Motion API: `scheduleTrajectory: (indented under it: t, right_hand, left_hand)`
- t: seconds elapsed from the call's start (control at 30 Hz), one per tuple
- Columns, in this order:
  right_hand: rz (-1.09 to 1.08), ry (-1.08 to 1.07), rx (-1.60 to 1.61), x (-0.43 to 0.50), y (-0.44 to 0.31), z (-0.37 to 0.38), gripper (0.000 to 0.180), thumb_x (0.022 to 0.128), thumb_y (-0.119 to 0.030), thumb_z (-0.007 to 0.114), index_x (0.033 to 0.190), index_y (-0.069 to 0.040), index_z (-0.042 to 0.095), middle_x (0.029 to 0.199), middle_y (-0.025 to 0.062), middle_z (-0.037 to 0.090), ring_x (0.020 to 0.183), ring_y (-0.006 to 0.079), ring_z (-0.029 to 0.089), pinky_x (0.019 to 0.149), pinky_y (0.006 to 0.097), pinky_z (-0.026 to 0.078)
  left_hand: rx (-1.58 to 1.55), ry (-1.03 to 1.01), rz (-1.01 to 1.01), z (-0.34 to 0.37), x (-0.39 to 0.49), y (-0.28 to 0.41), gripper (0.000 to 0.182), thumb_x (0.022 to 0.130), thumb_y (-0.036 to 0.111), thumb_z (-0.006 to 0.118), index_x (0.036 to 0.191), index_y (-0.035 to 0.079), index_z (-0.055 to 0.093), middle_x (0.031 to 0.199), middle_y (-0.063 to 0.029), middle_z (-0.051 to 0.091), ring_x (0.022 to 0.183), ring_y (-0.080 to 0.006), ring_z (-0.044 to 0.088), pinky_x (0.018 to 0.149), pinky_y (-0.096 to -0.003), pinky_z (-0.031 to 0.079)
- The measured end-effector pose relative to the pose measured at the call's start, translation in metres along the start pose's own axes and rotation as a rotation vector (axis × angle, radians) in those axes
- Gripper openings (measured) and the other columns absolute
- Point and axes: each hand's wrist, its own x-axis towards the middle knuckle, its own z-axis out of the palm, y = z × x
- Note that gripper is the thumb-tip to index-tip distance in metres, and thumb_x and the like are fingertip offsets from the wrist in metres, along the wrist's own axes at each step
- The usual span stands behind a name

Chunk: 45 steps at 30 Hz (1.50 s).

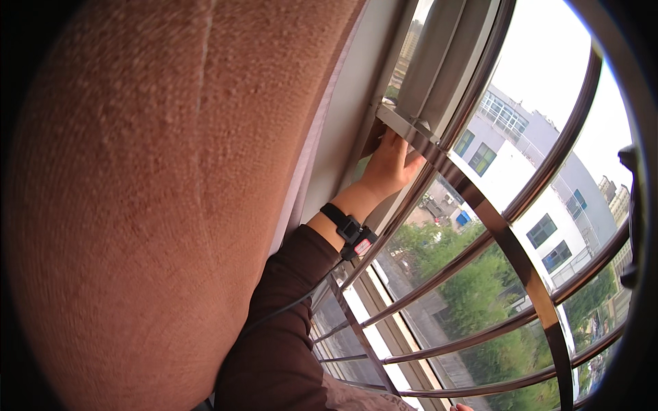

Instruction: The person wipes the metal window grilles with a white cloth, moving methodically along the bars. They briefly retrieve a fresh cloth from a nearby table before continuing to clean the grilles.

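My left hand (389,163) reaches up to the window frame (432,67), its back towards me and its thumb apart from the fingers. Its fingertips pass behind a flat metal crossbar (401,123) of the window guard, so what they touch or hold is hidden. A small dark brown patch (372,137) shows beside the fingers; I cannot tell what it is. Around the wrist sits a black strap (336,218) with a small device (359,245), and a cable runs down along the dark sleeve. Only fingertips of my right hand (461,407) show at the bottom edge.
A reddish-brown curtain (154,205) with a pale edge (307,169) fills the left side, close to the camera. Shiny metal guard bars (447,282) curve across the right. Beyond them are trees (462,257) and a pale building (534,195). A window track (380,303) runs below.
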Motion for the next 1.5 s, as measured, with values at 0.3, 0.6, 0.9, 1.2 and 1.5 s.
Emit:
scheduleTrajectory:
  t: [0.3, 0.6, 0.9, 1.2, 1.5]
  right_hand:
    - [0.045, 0.05, -0.03, 0.005, -0.004, 0.003, 0.022, 0.076, -0.004, 0.057, 0.094, -0.007, 0.069, 0.092, 0.0102, 0.067, 0.076, 0.0243, 0.066, 0.066, 0.0346, 0.051]
    - [0.05, 0.068, -0.044, 0.009, -0.004, 0.002, 0.021, 0.076, -0.004, 0.057, 0.093, -0.006, 0.069, 0.086, 0.0101, 0.067, 0.071, 0.0247, 0.066, 0.062, 0.0341, 0.051]
    - [0.024, -0.02, -0.042, 0.001, -0.001, 0.001, 0.024, 0.077, -0.007, 0.061, 0.1, -0.007, 0.068, 0.094, 0.0101, 0.066, 0.076, 0.0251, 0.065, 0.066, 0.036, 0.051]
    - [0.027, -0.016, -0.008, 0.003, -0.001, -0.002, 0.023, 0.078, -0.005, 0.059, 0.1, -0.004, 0.067, 0.096, 0.0113, 0.066, 0.073, 0.025, 0.064, 0.063, 0.0363, 0.051]
    - [0.179, 0.111, -0.003, 0.012, -0.013, 0.003, 0.022, 0.073, 0.003, 0.056, 0.086, -0.008, 0.07, 0.085, 0.0082, 0.067, 0.068, 0.0248, 0.063, 0.058, 0.0358, 0.048]
  left_hand:
    - [-0.693, 0.093, -0.35, 0.01, 0.003, -0.005, 0.013, 0.089, -0.002, 0.053, 0.101, -0.001, 0.054, 0.085, -0.0056, 0.061, 0.072, -0.0104, 0.06, 0.063, -0.0247, 0.05]
    - [-0.457, -0.039, -0.216, 0.021, 0.006, -0.015, 0.044, 0.078, -0.003, 0.059, 0.121, 0.005, 0.055, 0.12, -0.0153, 0.055, 0.109, -0.0315, 0.056, 0.089, -0.0357, 0.047]
    - [-0.018, -0.112, 0.127, 0.02, 0.018, -0.007, 0.08, 0.069, -0.005, 0.058, 0.143, 0.006, 0.028, 0.148, -0.0192, 0.02, 0.129, -0.0445, 0.028, 0.104, -0.0511, 0.027]
    - [-0.036, -0.21, 0.264, 0.01, 0.032, -0.014, 0.087, 0.065, -0.01, 0.058, 0.143, 0.006, 0.025, 0.143, -0.0194, 0.026, 0.122, -0.0407, 0.041, 0.097, -0.0475, 0.038]
    - [0.033, -0.263, 0.167, 0.015, 0.034, -0.011, 0.078, 0.077, 0.0, 0.053, 0.146, 0.012, 0.021, 0.147, -0.0238, 0.019, 0.122, -0.0474, 0.039, 0.098, -0.0493, 0.037]
